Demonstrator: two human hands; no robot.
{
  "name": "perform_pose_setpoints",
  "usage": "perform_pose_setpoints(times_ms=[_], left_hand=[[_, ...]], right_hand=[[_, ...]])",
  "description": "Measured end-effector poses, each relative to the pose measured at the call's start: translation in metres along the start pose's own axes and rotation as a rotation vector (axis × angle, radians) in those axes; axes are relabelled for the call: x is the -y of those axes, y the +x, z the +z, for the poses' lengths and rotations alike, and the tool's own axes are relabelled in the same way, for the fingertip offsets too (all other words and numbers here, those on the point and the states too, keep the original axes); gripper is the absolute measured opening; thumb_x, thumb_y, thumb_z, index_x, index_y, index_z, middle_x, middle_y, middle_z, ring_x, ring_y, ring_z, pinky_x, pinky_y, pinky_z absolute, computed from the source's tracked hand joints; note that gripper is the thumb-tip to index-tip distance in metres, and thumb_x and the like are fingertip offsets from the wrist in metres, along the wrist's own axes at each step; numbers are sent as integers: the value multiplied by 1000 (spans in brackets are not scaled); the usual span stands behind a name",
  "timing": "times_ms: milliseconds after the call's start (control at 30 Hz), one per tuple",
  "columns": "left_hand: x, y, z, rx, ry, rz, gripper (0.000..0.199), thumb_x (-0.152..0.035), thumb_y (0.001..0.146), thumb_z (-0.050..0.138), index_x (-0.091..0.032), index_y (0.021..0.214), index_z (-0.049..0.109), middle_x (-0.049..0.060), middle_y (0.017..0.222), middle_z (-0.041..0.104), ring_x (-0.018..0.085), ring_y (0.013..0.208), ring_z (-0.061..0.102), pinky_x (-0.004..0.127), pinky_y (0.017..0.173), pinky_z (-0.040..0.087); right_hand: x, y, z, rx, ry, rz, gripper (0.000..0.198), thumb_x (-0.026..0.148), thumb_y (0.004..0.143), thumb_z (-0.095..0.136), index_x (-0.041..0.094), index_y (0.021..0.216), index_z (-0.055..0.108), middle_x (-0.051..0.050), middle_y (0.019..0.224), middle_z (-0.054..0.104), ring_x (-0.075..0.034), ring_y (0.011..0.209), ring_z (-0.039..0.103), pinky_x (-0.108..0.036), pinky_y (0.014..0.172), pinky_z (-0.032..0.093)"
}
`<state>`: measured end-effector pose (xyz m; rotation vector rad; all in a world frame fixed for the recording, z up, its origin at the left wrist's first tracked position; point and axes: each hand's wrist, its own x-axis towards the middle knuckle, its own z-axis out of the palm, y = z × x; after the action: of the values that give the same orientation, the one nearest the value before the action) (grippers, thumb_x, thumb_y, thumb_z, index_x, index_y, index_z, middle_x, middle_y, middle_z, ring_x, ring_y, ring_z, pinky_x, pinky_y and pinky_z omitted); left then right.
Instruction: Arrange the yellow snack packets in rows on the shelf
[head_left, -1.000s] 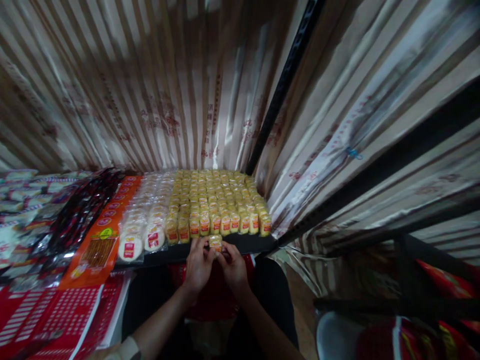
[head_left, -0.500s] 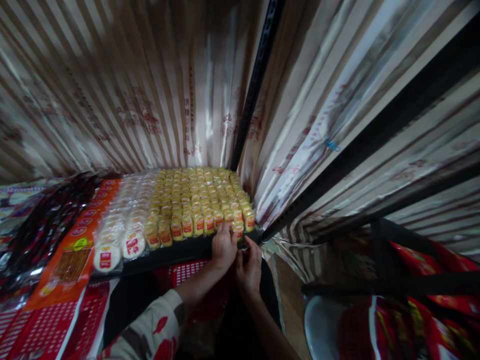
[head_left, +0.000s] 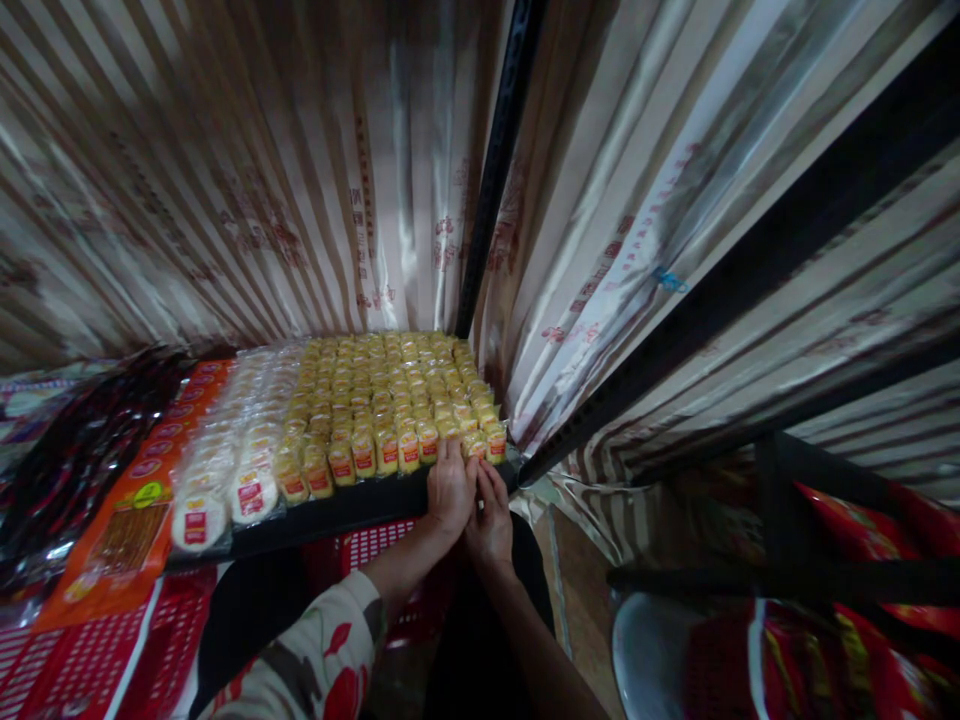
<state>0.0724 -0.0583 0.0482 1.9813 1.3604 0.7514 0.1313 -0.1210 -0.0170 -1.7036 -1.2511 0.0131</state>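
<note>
Rows of small yellow wrapped cakes (head_left: 386, 395) with red labels fill the right end of a black shelf (head_left: 330, 515). At the front right corner my left hand (head_left: 451, 495) has its fingers bent together against a wrapped yellow cake (head_left: 474, 444) in the front row. Close beside it, my right hand (head_left: 491, 520) is closed, its fingertips up at the same cake's lower edge. The two hands almost touch, and they partly hide what is between the fingers.
White round wrapped crackers (head_left: 251, 490), an orange snack bag (head_left: 120, 530) and dark shiny packets (head_left: 90, 450) lie to the left. Red baskets (head_left: 75, 650) are below. A black post (head_left: 499, 170) and striped curtain (head_left: 360, 200) stand behind. Red packets (head_left: 855, 520) lie lower right.
My right hand has moved slightly up and left, its fingertips now at the front-row cake. My left hand stays nearly in place, while the view has shifted a little.
</note>
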Motion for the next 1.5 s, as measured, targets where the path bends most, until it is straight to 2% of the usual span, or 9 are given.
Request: perform_pose_setpoints(times_ms=[167,367,600,800,900,1000,1133,1333,1500], left_hand=[[5,-4,3,-36,-3,51,37,-19,85,44,-13,121,41,11,111,54,19,97,56,32,85,47],[12,-9,4,8,-7,218,26,-18,90,32,-16,104,54,9,103,57,16,98,56,30,93,45],[20,-10,9,71,0,240,36,-19,88,32,-11,118,51,14,118,56,20,112,52,37,99,42],[24,-10,19,94,18,233,41,-23,90,29,-9,124,47,15,126,54,21,119,48,38,105,38],[28,-12,26,55,25,242,42,-26,90,30,-10,125,46,14,128,53,22,122,46,40,105,37],[32,-14,32,10,39,256,42,-28,91,29,-11,126,45,14,131,51,22,125,42,41,105,37],[35,-14,34,-6,65,272,43,-28,91,28,-10,126,44,14,131,51,22,125,43,42,105,37],[39,-12,35,-15,68,293,42,-28,91,28,-11,126,45,14,129,52,22,125,43,42,105,38],[37,-10,31,55,35,262,43,-29,92,25,-9,124,46,15,127,53,21,122,45,43,104,39]], right_hand=[[-6,1,6,11,-8,-13,44,23,81,47,15,124,51,-17,123,47,-26,114,49,-45,94,46],[-8,5,7,27,2,0,46,20,81,44,18,127,49,-14,126,46,-24,115,48,-44,96,44],[-11,10,11,45,18,65,39,26,87,39,22,123,53,-10,123,48,-20,109,52,-38,97,44],[-16,12,9,65,32,10,41,27,89,33,20,126,49,-11,124,49,-21,114,50,-40,99,43],[-12,11,4,-10,-12,20,43,32,90,35,20,131,43,-12,128,46,-23,119,45,-46,100,39],[-6,11,1,-89,-45,60,49,32,92,33,21,140,27,-14,142,30,-25,130,31,-51,104,32],[-6,13,3,-73,-38,58,55,31,93,29,20,144,11,-14,148,18,-25,136,19,-54,106,27],[-16,20,7,-23,-26,10,54,27,93,28,20,144,12,-12,148,23,-23,135,22,-51,107,27],[-23,25,8,-17,-43,0,55,28,92,26,20,144,11,-11,149,20,-24,136,20,-50,107,27]])
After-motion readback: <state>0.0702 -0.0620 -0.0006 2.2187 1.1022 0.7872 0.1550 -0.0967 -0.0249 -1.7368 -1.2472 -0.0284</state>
